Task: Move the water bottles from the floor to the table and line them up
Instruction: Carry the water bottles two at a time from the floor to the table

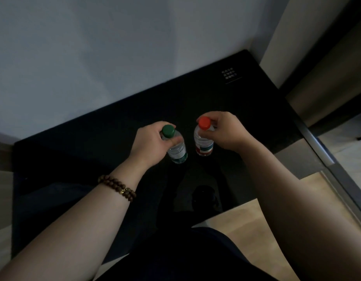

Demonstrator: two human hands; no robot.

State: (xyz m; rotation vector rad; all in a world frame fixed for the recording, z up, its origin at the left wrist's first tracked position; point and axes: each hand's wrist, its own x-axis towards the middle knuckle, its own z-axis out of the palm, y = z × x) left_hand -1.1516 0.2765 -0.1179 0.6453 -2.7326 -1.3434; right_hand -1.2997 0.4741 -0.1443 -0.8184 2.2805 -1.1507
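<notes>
A: Head view: our left hand (150,144) grips the green-capped bottle (175,146) at its neck, over the black table (94,151).

B: Our right hand (226,131) pinches the red-capped bottle (204,141), just beside it, both upright.

1. The white print on the black table (256,102) near its far right corner (229,75) is too small to read.
2. The green-capped bottle (176,148) has its neck and shoulder covered by the left hand (150,146) — whether its base touches the table cannot be told.
3. The red-capped bottle (204,145) is partly covered at the neck by the right hand (226,132); its label text is too blurred to read.
4. Both forearms are cut off by the lower edge.
5. The table's near part is lost in darkness — its front edge is hard to trace.
</notes>
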